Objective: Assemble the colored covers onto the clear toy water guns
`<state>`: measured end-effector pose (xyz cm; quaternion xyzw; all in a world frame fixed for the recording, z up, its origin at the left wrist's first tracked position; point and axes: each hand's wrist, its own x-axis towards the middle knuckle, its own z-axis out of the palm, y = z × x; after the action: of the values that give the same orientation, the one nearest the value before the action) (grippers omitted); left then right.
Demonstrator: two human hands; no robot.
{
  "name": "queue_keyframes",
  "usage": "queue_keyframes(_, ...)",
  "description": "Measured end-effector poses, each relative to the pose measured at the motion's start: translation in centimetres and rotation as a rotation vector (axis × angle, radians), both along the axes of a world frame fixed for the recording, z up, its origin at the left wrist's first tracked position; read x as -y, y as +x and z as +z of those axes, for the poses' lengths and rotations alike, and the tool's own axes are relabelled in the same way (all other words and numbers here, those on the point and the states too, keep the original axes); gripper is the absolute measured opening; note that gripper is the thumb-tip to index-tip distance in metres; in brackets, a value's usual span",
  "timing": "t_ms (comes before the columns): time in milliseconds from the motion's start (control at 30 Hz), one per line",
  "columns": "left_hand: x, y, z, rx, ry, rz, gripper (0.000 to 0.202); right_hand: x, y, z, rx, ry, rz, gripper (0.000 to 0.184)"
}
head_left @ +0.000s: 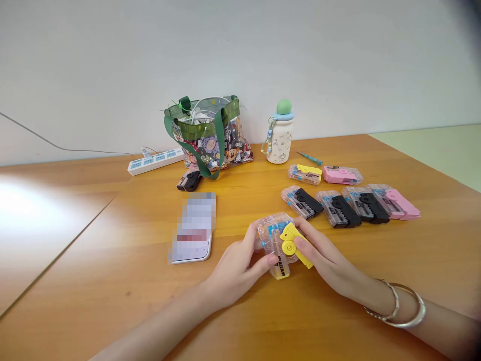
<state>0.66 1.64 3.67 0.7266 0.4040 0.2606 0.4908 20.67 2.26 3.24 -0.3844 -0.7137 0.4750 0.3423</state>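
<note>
Above the table, both my hands hold a clear toy water gun [272, 238] with a yellow folding handle and blue parts inside. My left hand [235, 265] grips the clear body, thumb on its near side and fingers behind. Around the yellow handle, which is swung partly out from the body, my right hand [330, 263] is closed with its thumb near the round hinge. Some of the fingers are hidden behind the toy. To the right lie several more water guns, with black handles [345, 210], pink handles [403, 203] and a yellow handle [309, 170].
A phone [193, 225] lies left of my hands. Behind it are a small black-and-clear item [190, 180], a clear bag with green straps [210, 135] and a white power strip [156, 161]. A bottle [280, 138] and a teal screwdriver [310, 158] are at the back.
</note>
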Motion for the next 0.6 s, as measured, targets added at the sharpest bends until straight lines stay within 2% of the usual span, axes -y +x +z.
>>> queue_keyframes(133,0.1,0.1,-0.7,-0.005,0.028,-0.005,0.058,0.4,-0.1,-0.3,0.0,-0.029,0.045,0.025)
queue_keyframes(233,0.3,0.2,-1.2,0.006,0.055,0.025,0.067,0.6,-0.2,-0.4,0.017,-0.046,0.103,0.027)
queue_keyframes(367,0.3,0.3,-1.4,0.058,0.022,0.05,0.07,0.2,-0.1,-0.4,-0.004,-0.087,0.175,0.032)
queue_keyframes(500,0.2,0.3,-0.9,0.198,-0.091,0.044,0.07,-0.6,0.3,-0.7,-0.103,-0.226,0.222,0.039)
queue_keyframes(600,0.2,0.3,-0.5,0.26,-0.15,0.041,0.067,-1.4,0.7,-0.7,-0.103,-0.246,0.179,0.041)
